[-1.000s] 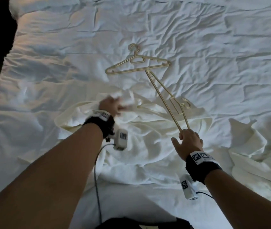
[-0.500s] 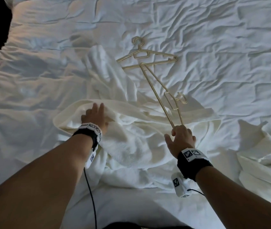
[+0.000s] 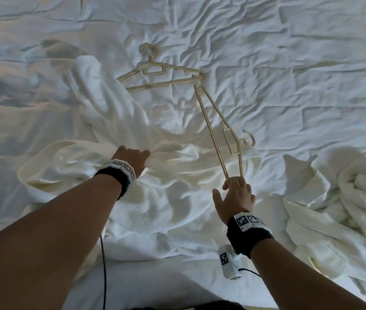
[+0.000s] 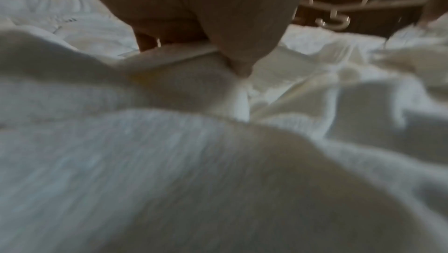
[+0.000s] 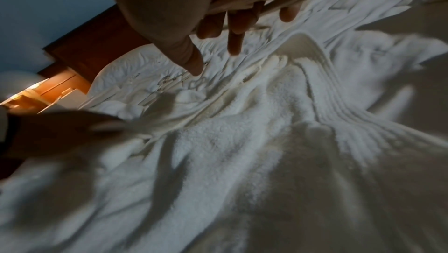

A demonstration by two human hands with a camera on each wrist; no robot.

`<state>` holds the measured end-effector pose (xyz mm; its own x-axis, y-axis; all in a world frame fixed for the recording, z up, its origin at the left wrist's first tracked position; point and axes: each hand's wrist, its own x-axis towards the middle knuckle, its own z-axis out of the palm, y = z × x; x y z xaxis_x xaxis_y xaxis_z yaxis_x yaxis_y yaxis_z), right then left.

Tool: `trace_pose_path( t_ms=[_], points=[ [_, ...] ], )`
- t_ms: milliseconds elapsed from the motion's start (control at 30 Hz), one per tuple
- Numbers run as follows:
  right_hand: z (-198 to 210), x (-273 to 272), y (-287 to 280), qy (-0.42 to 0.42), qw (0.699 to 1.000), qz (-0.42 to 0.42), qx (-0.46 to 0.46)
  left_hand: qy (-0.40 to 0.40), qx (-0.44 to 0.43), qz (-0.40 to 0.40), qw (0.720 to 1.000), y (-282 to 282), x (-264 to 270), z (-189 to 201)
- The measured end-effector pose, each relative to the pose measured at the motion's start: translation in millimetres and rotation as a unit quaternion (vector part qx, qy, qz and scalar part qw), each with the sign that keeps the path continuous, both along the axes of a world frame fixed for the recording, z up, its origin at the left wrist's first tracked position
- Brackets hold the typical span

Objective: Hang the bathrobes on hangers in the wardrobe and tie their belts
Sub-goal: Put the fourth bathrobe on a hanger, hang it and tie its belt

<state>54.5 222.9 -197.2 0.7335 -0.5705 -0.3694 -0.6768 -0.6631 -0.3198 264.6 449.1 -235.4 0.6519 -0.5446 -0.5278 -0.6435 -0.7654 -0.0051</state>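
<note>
Since the earlier frame the left hand (image 3: 133, 158) has shifted to grip the bathrobe (image 3: 155, 198) on the bed (image 3: 289, 63), right hand (image 3: 235, 198) gripping one gold hanger (image 3: 220, 135); nothing hung, belts untied.

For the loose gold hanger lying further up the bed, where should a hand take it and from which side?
Probably at the neck just below the hook of the far hanger, coming from above and from the person's side. It lies flat on the bed sheet with its hook pointing away, so the thin bars leave little to get under. The right hand already holds the near hanger.
</note>
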Motion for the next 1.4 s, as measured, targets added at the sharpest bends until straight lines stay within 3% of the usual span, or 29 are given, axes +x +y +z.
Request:
trace_pose_path(
  t_ms=[200,300,367,467,567,633,700,833,1100,1267,1333,1400],
  points=[
    [13.0,6.6,14.6,-0.069,0.995,0.078,-0.009,0.056,-0.223,0.063,0.971,-23.4,-44.2,88.1],
    [35.4,31.1,21.1,-0.106,0.989,0.101,0.002,0.047,-0.338,0.024,0.940,-20.8,-72.8,143.7],
    [52.9,44.7,17.3,-0.132,0.988,0.077,0.012,0.025,-0.392,0.012,0.920,-10.6,-86.0,183.3],
    [77.7,53.3,-1.0,-0.142,0.990,0.008,0.015,-0.027,-0.462,0.120,0.878,16.3,-95.7,246.1],
    [98.5,46.3,-16.7,-0.112,0.994,-0.005,0.003,-0.123,-0.489,0.218,0.836,54.1,-96.1,308.1],
    [113.1,38.7,-15.2,-0.108,0.994,0.016,0.031,-0.171,-0.486,0.221,0.828,78.9,-98.2,335.6],
    [132.3,33.4,-4.9,-0.137,0.985,0.041,0.095,-0.201,-0.484,0.230,0.820,99.8,-100.6,349.1],
    [176.9,23.7,13.4,-0.205,0.959,0.038,0.194,-0.205,-0.464,0.348,0.788,140.2,-109.0,348.9],
    [251.8,-13.8,22.5,-0.278,0.899,0.021,0.337,-0.167,-0.326,0.381,0.849,155.6,-160.6,338.7],
    [274.2,-49.0,25.6,-0.276,0.887,0.043,0.367,-0.198,-0.186,0.354,0.895,137.8,-193.7,318.0],
    [279.4,-67.5,30.6,-0.273,0.867,0.053,0.414,-0.191,-0.222,0.298,0.908,117.8,-213.9,300.9],
    [282.6,-84.8,36.2,-0.260,0.834,0.056,0.484,-0.111,-0.305,0.211,0.922,90.8,-236.2,287.0]
  ],
)
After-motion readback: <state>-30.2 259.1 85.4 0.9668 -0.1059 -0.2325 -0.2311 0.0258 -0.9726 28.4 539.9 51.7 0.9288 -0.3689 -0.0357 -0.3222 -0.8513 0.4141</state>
